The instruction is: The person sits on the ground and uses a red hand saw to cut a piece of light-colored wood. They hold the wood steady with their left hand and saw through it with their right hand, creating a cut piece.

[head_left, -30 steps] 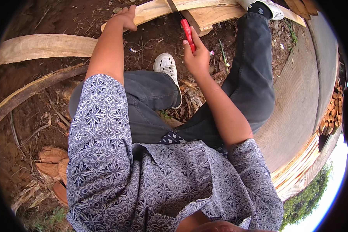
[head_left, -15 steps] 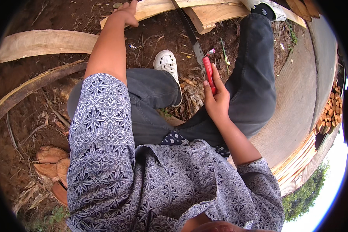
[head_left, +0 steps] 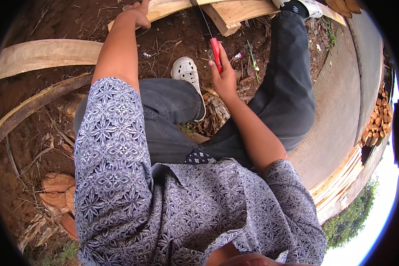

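Observation:
My right hand (head_left: 225, 80) is wrapped round the red handle of a saw (head_left: 217, 54). The saw's thin dark blade runs up and away to a long pale wooden plank (head_left: 168, 9) and crosses it near the top of the view. At the plank's left end my left hand (head_left: 138, 17) grips the wood, its fingers partly cut off by the picture's edge. A second piece of wood (head_left: 244, 12) lies against the plank, just right of the blade. My right foot, in a white clog (head_left: 314, 9), is by the plank's right part.
Another pale board (head_left: 48, 52) and a bark-edged strip (head_left: 35, 98) lie on the soil at left. Round cut wood pieces (head_left: 57, 188) sit at lower left. My left clog (head_left: 185, 70) stands between the hands. Stacked wood (head_left: 377, 116) is at far right.
My right hand has moved forward and a little left with the saw, pushing its blade farther across the plank. My left hand stays on the plank; the whole view has shifted slightly.

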{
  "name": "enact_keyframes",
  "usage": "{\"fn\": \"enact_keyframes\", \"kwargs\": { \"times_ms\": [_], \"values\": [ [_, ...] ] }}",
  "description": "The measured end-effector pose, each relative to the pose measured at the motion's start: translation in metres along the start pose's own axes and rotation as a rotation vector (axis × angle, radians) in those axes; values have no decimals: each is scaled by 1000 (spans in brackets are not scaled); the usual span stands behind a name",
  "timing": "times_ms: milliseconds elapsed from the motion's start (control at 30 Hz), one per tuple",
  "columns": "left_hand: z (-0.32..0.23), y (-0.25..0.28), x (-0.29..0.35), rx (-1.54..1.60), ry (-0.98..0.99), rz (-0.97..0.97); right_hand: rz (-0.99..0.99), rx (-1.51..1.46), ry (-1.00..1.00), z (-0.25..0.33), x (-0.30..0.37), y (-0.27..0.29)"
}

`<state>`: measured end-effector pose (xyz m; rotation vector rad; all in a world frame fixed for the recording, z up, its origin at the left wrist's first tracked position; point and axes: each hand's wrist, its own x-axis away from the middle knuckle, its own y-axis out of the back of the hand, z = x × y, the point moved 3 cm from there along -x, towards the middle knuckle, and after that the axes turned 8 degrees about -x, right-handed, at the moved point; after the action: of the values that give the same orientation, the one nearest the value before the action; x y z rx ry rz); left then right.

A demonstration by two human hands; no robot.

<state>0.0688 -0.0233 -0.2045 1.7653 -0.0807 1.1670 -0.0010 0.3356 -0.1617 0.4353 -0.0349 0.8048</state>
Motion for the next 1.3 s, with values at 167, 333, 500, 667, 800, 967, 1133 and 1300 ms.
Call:
{"fn": "enact_keyframes", "kwargs": {
  "times_ms": [167,333,500,667,800,967,1133,1300],
  "values": [
    [-13,7,3,32,-44,-2,-21,83,112,-26,5,6],
    [3,-5,-7,58,-26,-35,-1,142,-132,52,44,31],
    [3,-5,-2,96,-24,4,38,254,-140,85,62,63],
    [-12,-6,-1,26,9,-39,1,319,-73,86,59,61],
    [-10,-7,-2,21,19,-41,26,197,-132,84,54,50],
    [-4,-15,-5,-28,32,-87,43,74,-218,69,54,61],
    [-11,-16,-5,349,47,-249,213,-498,-221,98,57,76],
    [5,-19,-17,482,365,-411,65,-499,-123,178,24,77]
  ]
}}
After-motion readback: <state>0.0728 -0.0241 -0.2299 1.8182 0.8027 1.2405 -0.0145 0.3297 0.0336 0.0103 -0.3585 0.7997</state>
